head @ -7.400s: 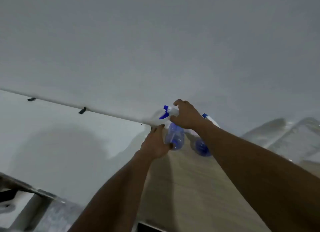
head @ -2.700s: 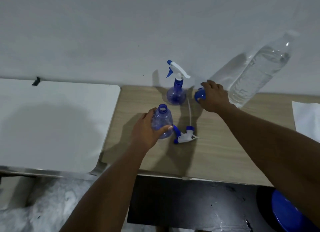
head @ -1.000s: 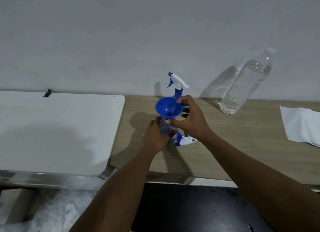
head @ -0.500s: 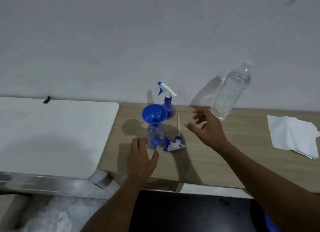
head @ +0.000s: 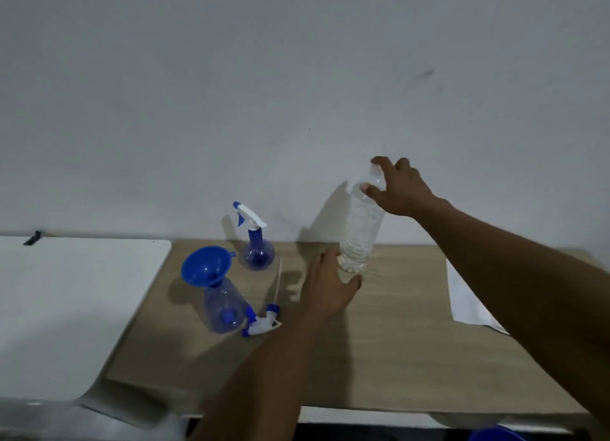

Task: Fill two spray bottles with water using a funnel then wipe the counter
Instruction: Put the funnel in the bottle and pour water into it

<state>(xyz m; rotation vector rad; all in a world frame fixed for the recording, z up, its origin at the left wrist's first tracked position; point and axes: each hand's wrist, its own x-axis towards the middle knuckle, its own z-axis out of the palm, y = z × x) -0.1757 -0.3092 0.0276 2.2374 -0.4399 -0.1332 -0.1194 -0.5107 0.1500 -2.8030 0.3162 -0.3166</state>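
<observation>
Head camera looks down over two bare forearms reaching across a pale wood-grain surface [head: 379,358]. Nearest, at the bottom right edge, a sliver of something blue [head: 495,435] shows below the surface; what it is cannot be told. Further in, the detached spray head [head: 260,323], white with blue parts, lies on its side with its thin dip tube [head: 276,284] running away toward the wall. Just left of it, touching or nearly so, stands the open spray bottle [head: 224,308], clear blue, with the blue funnel [head: 207,265] seated in its neck and tilted to the left. The left hand [head: 328,287] hovers over the surface to the right of these, fingers spread and relaxed, grasping nothing; its fingertips are just beside the base of the water bottle [head: 361,229], and whether they touch it cannot be told. On the right a white cloth or paper sheet [head: 465,298] lies flat, partly hidden by the right forearm. On the left a white board [head: 72,302] adjoins the wood. Behind the funnel, near the wall, the second spray bottle [head: 257,251] stands upright with its trigger head on. The water bottle, clear and mostly full, stands at the back, and the right hand [head: 401,190] grips it at the neck and cap from above. A plain grey wall [head: 297,77] rises behind.
</observation>
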